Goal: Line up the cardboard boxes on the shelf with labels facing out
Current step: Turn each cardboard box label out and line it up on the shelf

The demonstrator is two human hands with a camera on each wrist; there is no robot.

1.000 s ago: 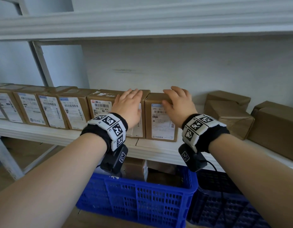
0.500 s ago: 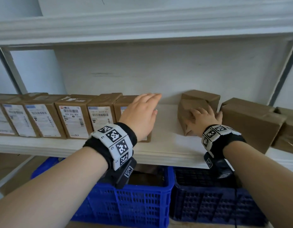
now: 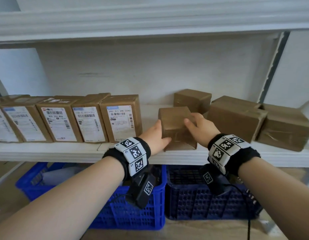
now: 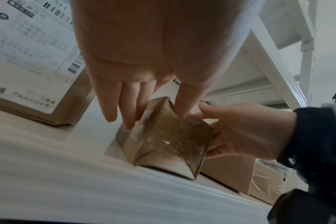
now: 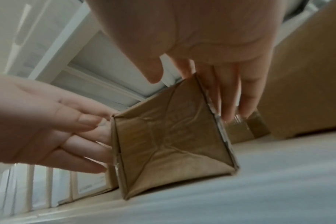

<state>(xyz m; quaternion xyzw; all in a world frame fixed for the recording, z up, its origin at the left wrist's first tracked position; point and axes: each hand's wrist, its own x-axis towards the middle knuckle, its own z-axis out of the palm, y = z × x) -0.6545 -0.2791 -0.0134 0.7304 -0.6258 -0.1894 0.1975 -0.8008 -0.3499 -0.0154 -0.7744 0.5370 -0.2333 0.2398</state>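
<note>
A row of several cardboard boxes with white labels facing out fills the left of the white shelf [image 3: 46,153]; the last labelled box [image 3: 121,118] ends the row. Right of a gap, a plain brown box [image 3: 174,125] with no label showing stands tilted at the shelf's front edge. My left hand [image 3: 156,135] holds its left side, thumb across the front face. My right hand [image 3: 199,127] grips its right side, thumb on top. The wrist views show the box's creased, taped end face [image 4: 167,139] [image 5: 173,144] between both hands.
Three more plain brown boxes lie unaligned to the right: one at the back [image 3: 191,99], a larger one [image 3: 235,116] and one at the far right [image 3: 285,127]. Under the shelf stand a blue crate [image 3: 133,210] and a dark blue crate [image 3: 202,196].
Both hands left the last labelled box. The right hand reached the plain box first, the left followed, and the box now sits nearer the front edge, tilted between them.
</note>
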